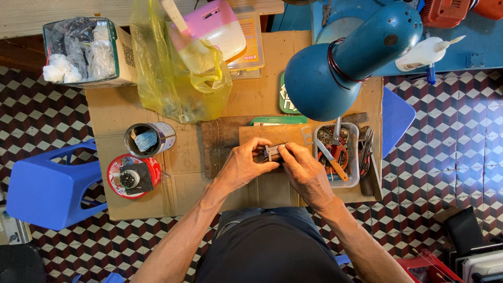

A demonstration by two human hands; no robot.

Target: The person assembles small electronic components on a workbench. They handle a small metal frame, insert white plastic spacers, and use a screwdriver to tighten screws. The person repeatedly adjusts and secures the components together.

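Small part mostly hidden btwn fingers of both hands, perhaps metal, type unclear

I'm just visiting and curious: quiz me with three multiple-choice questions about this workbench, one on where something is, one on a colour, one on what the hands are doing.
1. Where is the open tin can?
A. left of the hands
B. inside the tool tray
C. on the blue stool

2. What colour is the lamp shade?
A. red
B. blue
C. white

3. How is the small part held?
A. lying untouched
B. by one hand only
C. between left hand and right hand

Answers: 1 A, it stands on the cardboard left of both hands. 2 B, the shade is teal blue. 3 C, fingers of both hands close on it.
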